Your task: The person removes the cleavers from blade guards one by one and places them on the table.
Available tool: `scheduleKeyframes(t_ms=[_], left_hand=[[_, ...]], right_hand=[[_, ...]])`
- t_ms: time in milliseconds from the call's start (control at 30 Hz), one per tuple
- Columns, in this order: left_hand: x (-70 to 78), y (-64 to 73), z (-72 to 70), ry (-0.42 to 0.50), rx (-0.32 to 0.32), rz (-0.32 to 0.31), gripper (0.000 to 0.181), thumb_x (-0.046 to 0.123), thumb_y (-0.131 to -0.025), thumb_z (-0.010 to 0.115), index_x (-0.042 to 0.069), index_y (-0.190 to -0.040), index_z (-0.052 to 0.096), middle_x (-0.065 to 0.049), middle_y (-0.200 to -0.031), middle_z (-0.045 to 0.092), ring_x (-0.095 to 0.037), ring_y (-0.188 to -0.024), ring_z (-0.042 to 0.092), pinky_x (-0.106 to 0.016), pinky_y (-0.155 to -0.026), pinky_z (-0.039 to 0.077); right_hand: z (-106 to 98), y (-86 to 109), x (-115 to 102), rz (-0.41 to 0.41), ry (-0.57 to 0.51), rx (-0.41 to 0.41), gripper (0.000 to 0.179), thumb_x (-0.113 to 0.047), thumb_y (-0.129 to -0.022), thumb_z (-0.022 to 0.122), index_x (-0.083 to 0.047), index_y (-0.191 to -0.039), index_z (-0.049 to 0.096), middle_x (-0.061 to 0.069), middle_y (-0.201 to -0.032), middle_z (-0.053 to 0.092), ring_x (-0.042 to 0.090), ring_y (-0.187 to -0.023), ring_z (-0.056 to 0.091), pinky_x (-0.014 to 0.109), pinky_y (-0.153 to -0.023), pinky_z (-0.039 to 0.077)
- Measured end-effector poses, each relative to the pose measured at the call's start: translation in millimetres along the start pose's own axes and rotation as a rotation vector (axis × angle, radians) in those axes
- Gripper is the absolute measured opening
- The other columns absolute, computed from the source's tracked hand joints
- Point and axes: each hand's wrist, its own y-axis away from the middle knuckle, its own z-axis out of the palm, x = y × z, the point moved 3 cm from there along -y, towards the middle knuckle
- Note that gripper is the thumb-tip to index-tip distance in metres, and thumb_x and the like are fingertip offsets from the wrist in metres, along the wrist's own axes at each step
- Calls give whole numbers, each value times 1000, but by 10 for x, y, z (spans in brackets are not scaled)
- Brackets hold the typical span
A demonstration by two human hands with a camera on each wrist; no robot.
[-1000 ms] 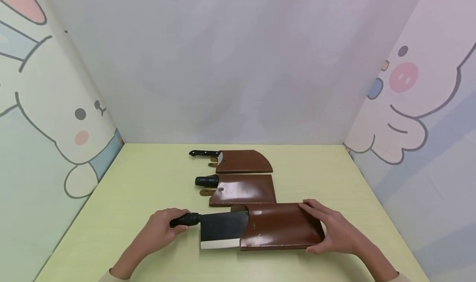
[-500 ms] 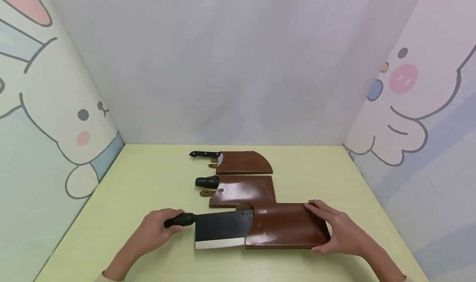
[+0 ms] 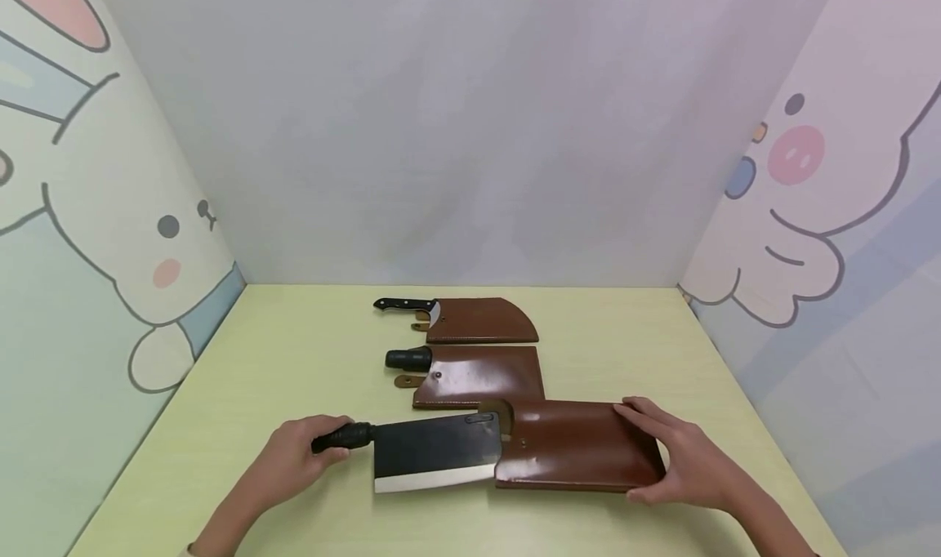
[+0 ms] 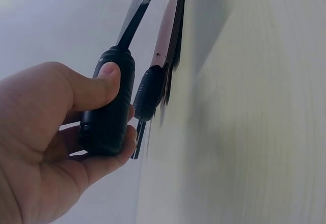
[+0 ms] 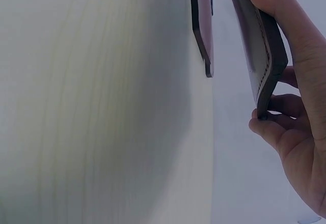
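A cleaver with a dark blade and a bright cutting edge lies across the front middle in the head view. Its black handle is gripped by my left hand, thumb along the side. To the right, my right hand holds a brown leather knife sheath by its far end, thumb on the near edge and fingers on the back edge. The blade's tip end sits right at the sheath's mouth, with nearly the whole blade showing. In the right wrist view the sheath's stitched edge shows between thumb and fingers.
Behind lie two more sheathed knives on the pale yellow table: a black-handled one in a brown sheath, and farther back another in a rounded sheath. A grey wall closes the back; cartoon-printed panels flank the sides.
My left hand has moved left with the cleaver, and my right hand has moved right with the sheath. The blade has slid out from partly inside to the sheath's mouth.
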Motion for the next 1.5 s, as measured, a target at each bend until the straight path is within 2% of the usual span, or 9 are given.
scheduleKeyframes(t_ms=[267,567,867,1267,1500], left_hand=[[-14,45,-15,3,-28,-6,38,17,-85,83,7,-121,75,-4,-116,75,-30,-108,71,-47,-91,56],[-110,76,22,-15,-50,51,37,20,-85,83,9,-119,76,-2,-113,76,-28,-104,72,-45,-86,57],[-240,84,67,-21,-68,90,38,22,-85,83,7,-119,76,-4,-113,76,-29,-104,72,-46,-85,57],[-322,63,82,3,-117,55,36,23,-84,83,9,-116,76,-2,-111,76,-26,-103,72,-43,-85,56],[-383,32,111,10,-134,3,42,24,-83,84,7,-120,74,-6,-116,75,-33,-111,69,-52,-92,54]], right_hand=[[-6,115,73,36,9,-10,108,-66,-58,93,-21,-148,55,7,-144,56,31,-118,64,40,-82,59],[11,184,104,64,4,-25,107,-67,-59,91,-21,-148,55,10,-144,56,37,-120,63,44,-83,59],[78,223,167,125,-43,-97,105,-70,-61,89,-22,-148,55,11,-146,55,35,-123,62,41,-83,59],[185,256,191,164,-51,-193,110,-76,-64,82,-16,-151,51,15,-150,50,37,-128,59,43,-86,57],[271,276,216,189,-44,-238,118,-82,-62,78,-12,-152,46,17,-153,48,41,-134,53,53,-90,55]])
